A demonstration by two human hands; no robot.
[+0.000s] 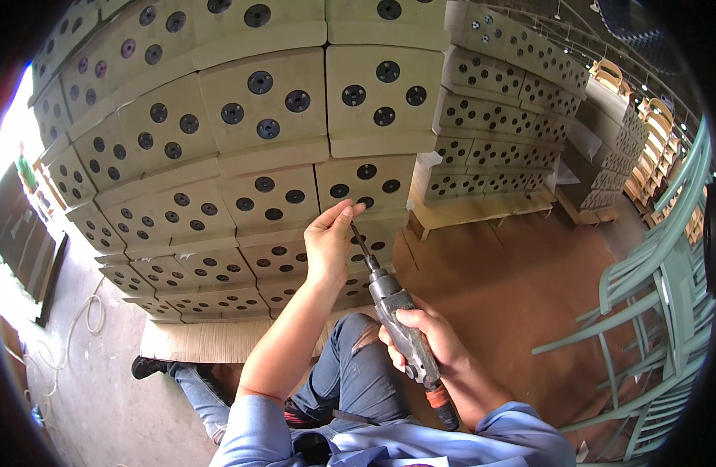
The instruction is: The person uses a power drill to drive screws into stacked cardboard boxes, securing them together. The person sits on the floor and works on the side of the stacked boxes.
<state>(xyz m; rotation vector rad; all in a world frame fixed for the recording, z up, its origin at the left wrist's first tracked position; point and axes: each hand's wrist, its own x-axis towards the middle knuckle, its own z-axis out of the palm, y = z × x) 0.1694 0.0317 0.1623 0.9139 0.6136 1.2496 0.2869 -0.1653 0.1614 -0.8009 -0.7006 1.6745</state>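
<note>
The right hand (pixel 441 340) is wrapped around a dark power screwdriver (pixel 401 321). Its thin bit (pixel 361 243) points up from that grip to the left hand (pixel 327 240); I can't tell if those bunched fingers (pixel 339 215) pinch anything. Behind them are stacked tan blocks (pixel 365 140) with black discs (pixel 366 170); farther right, green chairs (pixel 675 300).

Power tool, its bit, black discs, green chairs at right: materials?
Power tool: probably metal housing; dark, worn, with pale scuffs.
Bit: likely steel; thin, straight, dark.
Black discs: perhaps moulded plastic; uniform rounds, with bright spots that could be metal.
Green chairs: even, paint-like grey-green coat; wood or metal underneath, can't tell.
</note>
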